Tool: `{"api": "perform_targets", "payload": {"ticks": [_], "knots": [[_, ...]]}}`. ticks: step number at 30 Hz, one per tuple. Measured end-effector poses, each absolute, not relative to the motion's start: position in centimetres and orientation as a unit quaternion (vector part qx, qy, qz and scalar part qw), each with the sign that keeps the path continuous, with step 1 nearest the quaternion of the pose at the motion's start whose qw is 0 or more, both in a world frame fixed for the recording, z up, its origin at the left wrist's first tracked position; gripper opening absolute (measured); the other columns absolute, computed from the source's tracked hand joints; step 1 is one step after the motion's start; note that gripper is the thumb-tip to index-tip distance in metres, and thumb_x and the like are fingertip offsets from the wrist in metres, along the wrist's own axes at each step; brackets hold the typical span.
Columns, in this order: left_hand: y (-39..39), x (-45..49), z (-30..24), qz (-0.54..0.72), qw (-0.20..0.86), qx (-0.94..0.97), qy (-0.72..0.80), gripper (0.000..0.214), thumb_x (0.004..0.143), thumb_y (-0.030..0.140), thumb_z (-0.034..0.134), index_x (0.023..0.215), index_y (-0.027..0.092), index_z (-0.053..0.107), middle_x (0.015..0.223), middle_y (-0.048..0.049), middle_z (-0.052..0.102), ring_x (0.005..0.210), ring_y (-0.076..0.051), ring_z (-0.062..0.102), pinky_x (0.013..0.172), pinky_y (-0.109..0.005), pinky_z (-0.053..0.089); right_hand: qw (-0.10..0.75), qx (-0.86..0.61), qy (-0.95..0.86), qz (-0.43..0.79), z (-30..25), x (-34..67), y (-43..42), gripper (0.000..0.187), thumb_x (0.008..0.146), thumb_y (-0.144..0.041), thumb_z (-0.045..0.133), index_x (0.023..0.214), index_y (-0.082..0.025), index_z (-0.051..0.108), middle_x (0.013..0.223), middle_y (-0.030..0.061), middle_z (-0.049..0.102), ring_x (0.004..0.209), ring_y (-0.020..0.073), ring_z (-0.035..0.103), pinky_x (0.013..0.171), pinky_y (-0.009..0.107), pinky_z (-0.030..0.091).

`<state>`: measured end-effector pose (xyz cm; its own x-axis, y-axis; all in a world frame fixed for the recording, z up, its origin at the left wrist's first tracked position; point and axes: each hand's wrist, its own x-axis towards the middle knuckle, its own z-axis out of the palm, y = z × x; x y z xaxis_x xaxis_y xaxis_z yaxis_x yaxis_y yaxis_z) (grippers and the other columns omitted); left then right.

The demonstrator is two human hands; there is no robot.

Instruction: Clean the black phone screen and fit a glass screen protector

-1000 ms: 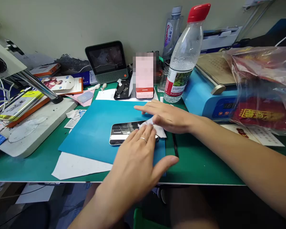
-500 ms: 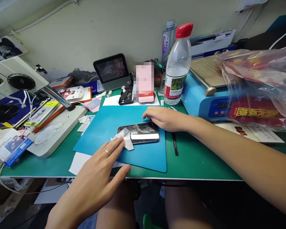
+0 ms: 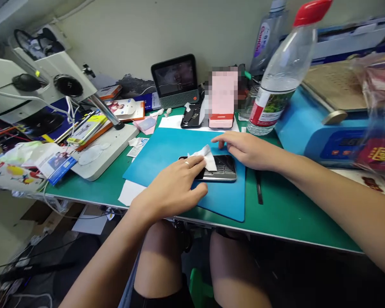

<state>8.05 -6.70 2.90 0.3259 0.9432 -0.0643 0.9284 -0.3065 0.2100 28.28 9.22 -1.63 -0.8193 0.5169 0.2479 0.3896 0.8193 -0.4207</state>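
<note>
A smartphone (image 3: 227,169) lies flat on a blue mat (image 3: 160,147), its dark glass carrying streaky reflections. My left hand (image 3: 173,184), with a ring on one finger, reaches over the phone's left part. Its fingers press a crumpled white tissue (image 3: 210,157) onto the glass, the thumb standing apart. Part of the tissue is hidden under those fingers. At the phone's far right corner rests my right hand (image 3: 250,149), fingers loosely bent and apart, with nothing seen in them. Whether it touches the phone I cannot tell.
A thin black strip (image 3: 259,188) lies right of the mat. Behind stand a red-capped bottle (image 3: 274,102), a small display (image 3: 176,81) and a pink-screened phone (image 3: 223,98). A blue heating device (image 3: 314,124) is at right, a microscope stand (image 3: 112,145) at left.
My left hand has slid the tissue rightward and away from me, from the phone's left end towards its middle. The view has shifted, so the desk sits differently in frame.
</note>
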Motion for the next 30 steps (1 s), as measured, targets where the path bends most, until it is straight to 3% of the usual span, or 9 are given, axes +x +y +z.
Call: {"api": "perform_targets", "payload": {"ticks": [7,13,16,24,30], "knots": [[-4.5,10.6,2.8,0.06,0.125,0.822,0.552,0.049,0.096,0.036,0.044,0.134,0.012,0.062,0.154,-0.0119,0.053,0.141,-0.03,0.05,0.118,-0.043,0.039,0.167,-0.255,-0.937,0.173,-1.3,27.9,9.2,0.049,0.09,-0.017,0.04,0.133,-0.014,0.064,0.126,0.0154,0.072,0.116,0.0305,0.066,0.099,0.047,0.052],[-5.4,14.5,1.4,0.099,0.091,0.835,0.533,0.06,0.1,0.042,0.045,0.146,0.005,0.051,0.157,-0.0168,0.048,0.15,-0.028,0.038,0.125,-0.042,0.028,0.177,-0.246,-0.934,0.19,-1.1,28.1,9.1,0.048,0.09,-0.017,0.04,0.131,-0.014,0.064,0.114,0.0137,0.075,0.101,0.0271,0.07,0.089,0.044,0.057],[-6.8,15.6,0.8,0.096,0.078,0.829,0.546,0.069,0.106,0.051,0.036,0.151,0.0,0.044,0.161,-0.0191,0.041,0.154,-0.028,0.031,0.127,-0.042,0.024,0.179,-0.242,-0.935,0.189,-1.1,28.2,9.1,0.046,0.092,-0.019,0.038,0.13,-0.015,0.065,0.11,0.0123,0.075,0.099,0.0258,0.071,0.088,0.042,0.058],[-10.6,14.3,-0.5,0.099,0.051,0.805,0.583,0.078,0.106,0.063,0.027,0.158,0.006,0.036,0.165,-0.0142,0.034,0.154,-0.028,0.031,0.126,-0.045,0.03,0.181,-0.238,-0.933,0.199,-1.2,28.4,9.0,0.044,0.096,-0.02,0.039,0.131,-0.016,0.064,0.114,0.013,0.075,0.105,0.027,0.07,0.092,0.045,0.056],[-12.9,10.7,-0.7,0.088,0.005,0.776,0.624,0.071,0.106,0.058,0.034,0.155,0.007,0.039,0.158,-0.0188,0.046,0.146,-0.033,0.044,0.12,-0.054,0.038,0.175,-0.249,-0.93,0.208,-1.1,28.5,8.9,0.044,0.099,-0.023,0.038,0.133,-0.014,0.063,0.117,0.0149,0.074,0.108,0.0281,0.068,0.096,0.047,0.053]]}}
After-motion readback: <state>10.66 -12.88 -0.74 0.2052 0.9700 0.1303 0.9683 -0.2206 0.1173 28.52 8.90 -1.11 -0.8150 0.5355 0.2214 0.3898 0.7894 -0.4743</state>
